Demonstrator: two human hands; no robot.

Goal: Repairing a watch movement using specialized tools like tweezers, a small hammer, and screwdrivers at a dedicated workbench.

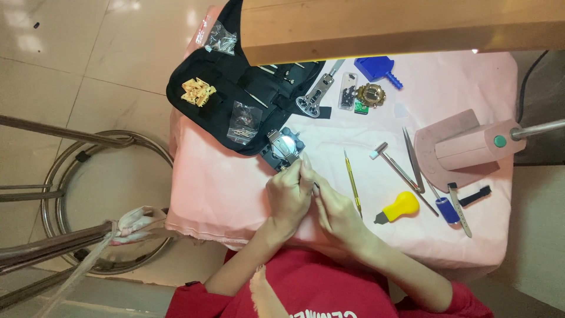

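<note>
A silver watch case sits back up in a black holder (283, 148) on the pink cloth (223, 188), at the edge of a black tool pouch (235, 88). My left hand (288, 195) is curled, its fingertips pressed against the holder's near corner. My right hand (336, 213) lies close beside it, fingers pinched around a thin dark tool (316, 188) whose tip shows between the two hands. What the tip touches is hidden by my left hand.
To the right lie a thin yellow screwdriver (352, 184), small hammer (389, 160), tweezers (413, 159), yellow-handled knife (398, 207), blue-handled tool (447, 208), pink lamp base (465, 144). Farther back are a metal wrench (315, 97), gold movement (370, 94), blue tool (376, 68). Steel stool (106, 200) at left.
</note>
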